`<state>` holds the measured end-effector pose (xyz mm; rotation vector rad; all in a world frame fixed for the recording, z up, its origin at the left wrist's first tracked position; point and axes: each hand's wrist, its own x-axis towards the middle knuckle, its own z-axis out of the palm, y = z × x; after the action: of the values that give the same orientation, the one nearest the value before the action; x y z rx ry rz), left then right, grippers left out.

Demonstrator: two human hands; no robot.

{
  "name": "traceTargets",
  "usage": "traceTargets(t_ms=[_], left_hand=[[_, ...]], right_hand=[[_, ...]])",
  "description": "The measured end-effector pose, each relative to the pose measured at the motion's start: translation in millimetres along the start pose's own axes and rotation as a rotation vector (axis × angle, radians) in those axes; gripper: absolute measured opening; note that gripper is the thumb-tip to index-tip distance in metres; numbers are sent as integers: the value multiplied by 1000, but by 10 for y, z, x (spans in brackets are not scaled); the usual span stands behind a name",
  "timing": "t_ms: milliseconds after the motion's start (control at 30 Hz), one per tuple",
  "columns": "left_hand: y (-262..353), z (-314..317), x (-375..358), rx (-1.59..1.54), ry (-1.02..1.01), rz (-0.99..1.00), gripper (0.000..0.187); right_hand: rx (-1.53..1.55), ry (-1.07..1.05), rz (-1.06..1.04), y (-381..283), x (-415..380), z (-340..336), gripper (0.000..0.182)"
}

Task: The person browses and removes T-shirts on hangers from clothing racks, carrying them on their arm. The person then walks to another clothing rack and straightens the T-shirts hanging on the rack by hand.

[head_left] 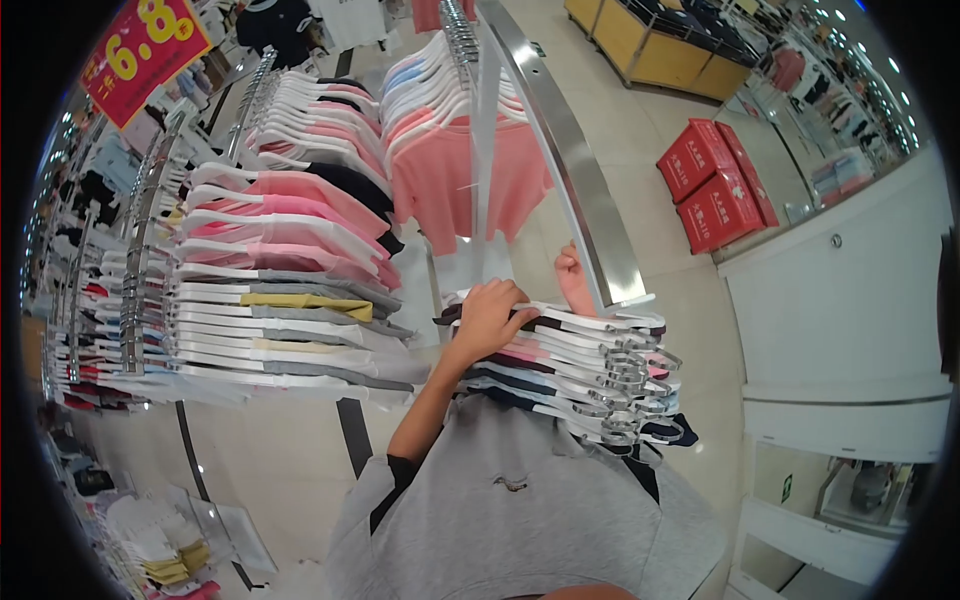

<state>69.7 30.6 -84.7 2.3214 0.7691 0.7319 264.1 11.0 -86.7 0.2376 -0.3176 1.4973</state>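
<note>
A thick stack of shirts on white hangers (530, 375) lies against the front of my grey shirt, its metal hooks (625, 375) pointing right. My left hand (490, 318) is closed over the far side of this stack, gripping a dark shirt and hanger, with the thumb toward the hooks. Beyond the stack my right hand (569, 262) shows with curled fingers, and I see nothing in it. The stack hides most of the right arm. A metal rack frame (590, 190) stands close beside that hand and partly covers it.
Pink shirts (430, 175) hang ahead on the rack. At left, a rail (135, 260) carries pink, grey and yellow shirts. Red boxes (712, 190) stand on the floor at right, near a white cabinet (840, 310). A red price sign (145, 55) hangs upper left.
</note>
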Motion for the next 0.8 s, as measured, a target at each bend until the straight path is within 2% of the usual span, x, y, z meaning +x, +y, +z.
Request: traceTargets(t_ms=[100,167,300,333,400,467,533,667,800], left_hand=[[57,25,37,18,39,-16,28],[69,1,104,31,220,-53,28],[169,-251,198,36,354,-19,32],[220,-314,219,44,413,-12,33],[334,-468,258,57,463,-11,34],[426,-602,324,102,586,16,35],[362,-718,352,84,604,-40,34],[113,-950,656,155,664,-147,35],[-405,-1122,1123,229,661,-235,46]], right_hand=[[40,45,-54,-55,-126,101,21],[32,89,-96,-107,-186,142,21],[-139,-48,-132,-257,-384,11,42],[-134,-48,-136,-221,-403,90,42],[-323,-56,-61,-160,-465,242,47],[-322,-66,-42,-207,-494,208,50],[-207,-172,-5,-272,-517,72,50],[-216,-132,-13,-351,-587,-49,50],[-174,-155,-40,-280,-544,58,47]])
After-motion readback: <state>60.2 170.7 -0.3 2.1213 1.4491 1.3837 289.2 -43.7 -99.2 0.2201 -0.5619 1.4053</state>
